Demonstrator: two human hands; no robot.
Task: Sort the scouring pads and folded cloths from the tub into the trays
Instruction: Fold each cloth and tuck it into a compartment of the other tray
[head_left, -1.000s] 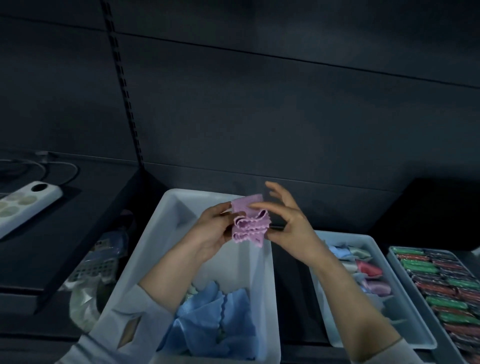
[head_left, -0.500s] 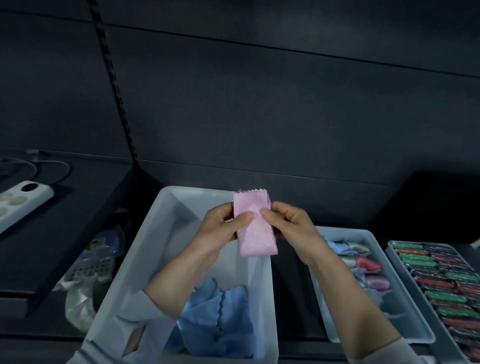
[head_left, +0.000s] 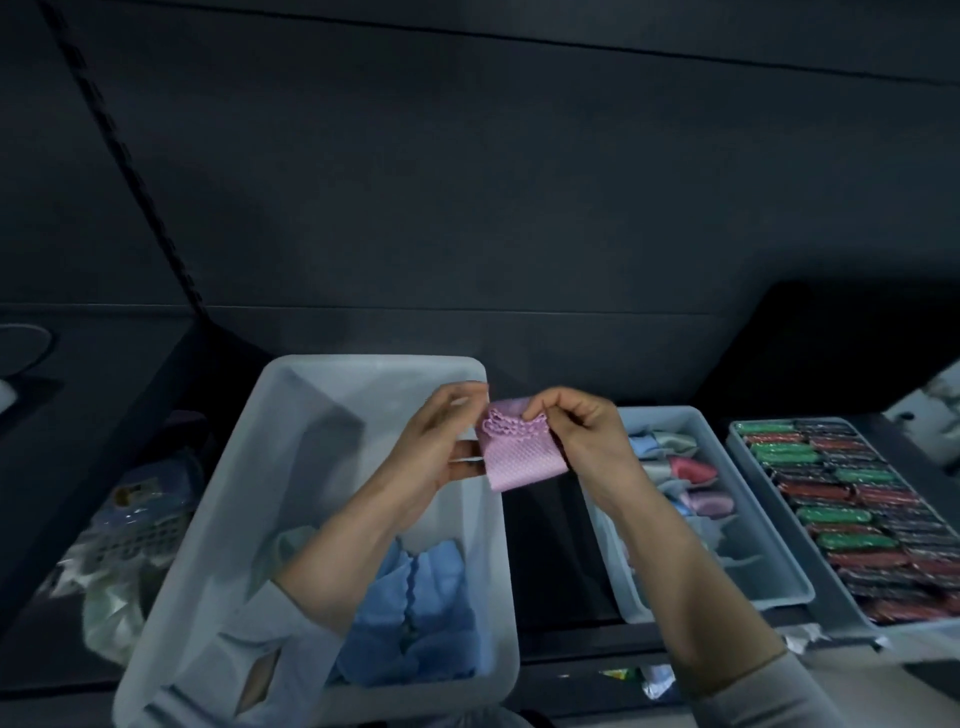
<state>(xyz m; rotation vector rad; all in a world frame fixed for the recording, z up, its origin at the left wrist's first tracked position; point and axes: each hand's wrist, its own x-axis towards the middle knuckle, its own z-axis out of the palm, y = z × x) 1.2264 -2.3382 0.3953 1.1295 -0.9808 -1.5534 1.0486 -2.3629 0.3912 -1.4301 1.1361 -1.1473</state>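
My left hand (head_left: 434, 447) and right hand (head_left: 576, 436) both pinch a small folded pink waffle-textured cloth (head_left: 519, 454), held in the air above the far right corner of the large pale grey plastic tub (head_left: 249, 467), its scalloped edges uppermost under my right fingertips. Crumpled light blue cloths (head_left: 415, 623) lie in the tub's near end. To its right, a narrow grey tray (head_left: 769, 545) holds folded blue, grey and pink cloths, and beyond it a second grey tray (head_left: 737, 441) holds rows of green and red wrapped scouring pads (head_left: 852, 514).
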